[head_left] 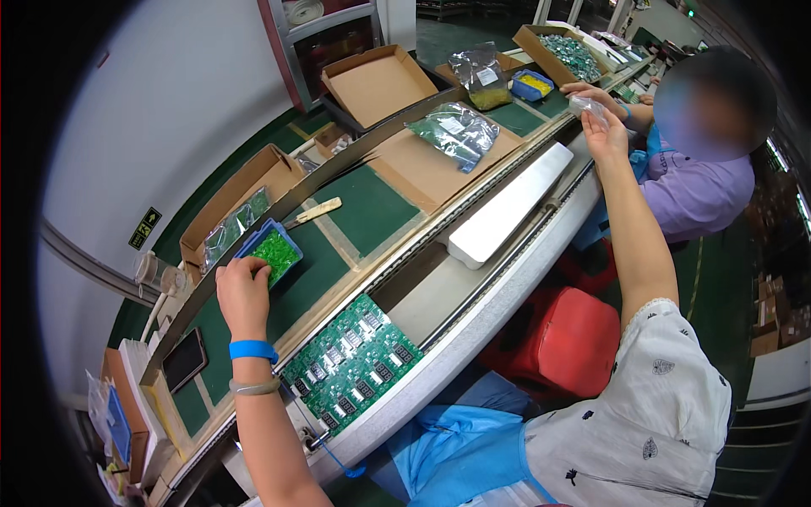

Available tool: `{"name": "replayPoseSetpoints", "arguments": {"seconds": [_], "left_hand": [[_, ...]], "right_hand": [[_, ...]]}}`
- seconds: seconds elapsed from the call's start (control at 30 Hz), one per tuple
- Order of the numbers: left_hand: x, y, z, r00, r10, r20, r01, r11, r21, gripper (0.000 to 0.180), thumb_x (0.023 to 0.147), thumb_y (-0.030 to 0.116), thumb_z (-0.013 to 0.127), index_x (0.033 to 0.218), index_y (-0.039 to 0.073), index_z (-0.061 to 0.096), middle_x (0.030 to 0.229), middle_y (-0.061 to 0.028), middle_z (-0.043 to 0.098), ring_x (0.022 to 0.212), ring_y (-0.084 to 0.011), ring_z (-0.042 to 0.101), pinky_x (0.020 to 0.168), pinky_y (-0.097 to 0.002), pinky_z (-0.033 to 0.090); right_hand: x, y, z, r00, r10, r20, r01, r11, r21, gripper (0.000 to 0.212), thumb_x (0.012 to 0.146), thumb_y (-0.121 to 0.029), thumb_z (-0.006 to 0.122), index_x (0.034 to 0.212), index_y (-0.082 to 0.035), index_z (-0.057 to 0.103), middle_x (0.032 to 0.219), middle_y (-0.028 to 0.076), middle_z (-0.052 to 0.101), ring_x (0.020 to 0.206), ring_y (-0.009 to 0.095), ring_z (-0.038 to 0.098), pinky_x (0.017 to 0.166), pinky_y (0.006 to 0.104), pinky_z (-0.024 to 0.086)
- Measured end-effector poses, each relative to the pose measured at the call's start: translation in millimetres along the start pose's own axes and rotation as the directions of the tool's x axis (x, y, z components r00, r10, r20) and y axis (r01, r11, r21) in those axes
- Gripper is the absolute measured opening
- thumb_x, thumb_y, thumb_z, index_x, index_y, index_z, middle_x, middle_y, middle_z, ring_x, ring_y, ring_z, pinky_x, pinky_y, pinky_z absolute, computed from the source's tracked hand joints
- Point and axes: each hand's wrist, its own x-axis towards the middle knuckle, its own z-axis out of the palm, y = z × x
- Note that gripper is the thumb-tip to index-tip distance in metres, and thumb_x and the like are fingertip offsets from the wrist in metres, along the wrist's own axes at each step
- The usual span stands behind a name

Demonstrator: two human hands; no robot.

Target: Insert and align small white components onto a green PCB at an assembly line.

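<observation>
My left hand (242, 291), wearing a blue wristband and a bangle, is at the near left side of a small blue bin (290, 264). Its fingers are curled at the edge of the small green parts (274, 252) in the bin; whatever they pinch is hidden. My right arm stretches far to the right, and its hand (605, 139) holds a small clear plastic bag (586, 106), palm turned up. A co-worker's hand (583, 89) is close beside that bag. Below my left hand's bin, a green circuit board (351, 359) with several digit displays lies on the conveyor line.
A wooden-handled tool (317, 211) and a phone (184, 359) lie on the green bench. Bagged boards (456, 131) rest on cardboard. A white cover (507, 207) spans the line. A red stool (579, 342) stands between me and the co-worker (697, 186).
</observation>
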Motion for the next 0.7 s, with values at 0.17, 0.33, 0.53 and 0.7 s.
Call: {"name": "replayPoseSetpoints", "arguments": {"seconds": [0.17,0.33,0.53,0.7], "left_hand": [[-2.7,-10.8,-0.9,0.999,-0.004,-0.038,0.005,1.000,0.006,0.006,0.081,0.011,0.073,0.086,0.007,0.073,0.088,-0.0105,0.069,0.088,-0.0326,0.060,0.080,-0.0425,0.050],[11.9,-7.5,9.8,0.992,0.002,-0.126,0.005,0.999,0.054,0.018,0.093,0.021,0.063,0.097,0.008,0.075,0.093,-0.0167,0.069,0.091,-0.0373,0.064,0.082,-0.0476,0.051],[5.0,-17.5,-11.1,0.981,-0.145,-0.130,0.118,0.972,-0.201,0.024,0.097,0.026,0.060,0.099,0.005,0.072,0.085,-0.0188,0.071,0.082,-0.0392,0.067,0.072,-0.0480,0.052],[-16.8,-27.1,-38.1,0.966,-0.255,-0.038,0.192,0.812,-0.551,0.023,0.098,0.025,0.063,0.100,0.004,0.073,0.084,-0.0073,0.074,0.073,-0.0186,0.066,0.066,-0.0343,0.050]], "right_hand": [[15.5,18.2,-6.3,0.995,0.058,0.084,-0.060,0.998,0.029,0.031,0.100,-0.015,0.053,0.124,0.005,0.053,0.127,0.019,0.061,0.114,0.033,0.064,0.103,0.0452,0.052],[42.2,-2.5,-27.4,0.947,0.170,0.274,-0.145,0.983,-0.111,0.030,0.098,-0.012,0.055,0.121,0.006,0.059,0.119,0.021,0.067,0.113,0.031,0.064,0.100,0.0397,0.052],[-118.8,99.2,57.7,0.688,0.415,0.595,-0.220,0.901,-0.374,0.043,0.103,-0.016,0.057,0.142,0.001,0.050,0.128,0.013,0.062,0.102,0.015,0.059,0.091,0.0281,0.050],[-278.3,176.4,137.6,0.280,0.463,0.841,0.394,0.743,-0.541,0.039,0.102,-0.019,0.060,0.137,-0.003,0.058,0.116,0.004,0.068,0.104,0.009,0.061,0.096,0.0241,0.047]]}}
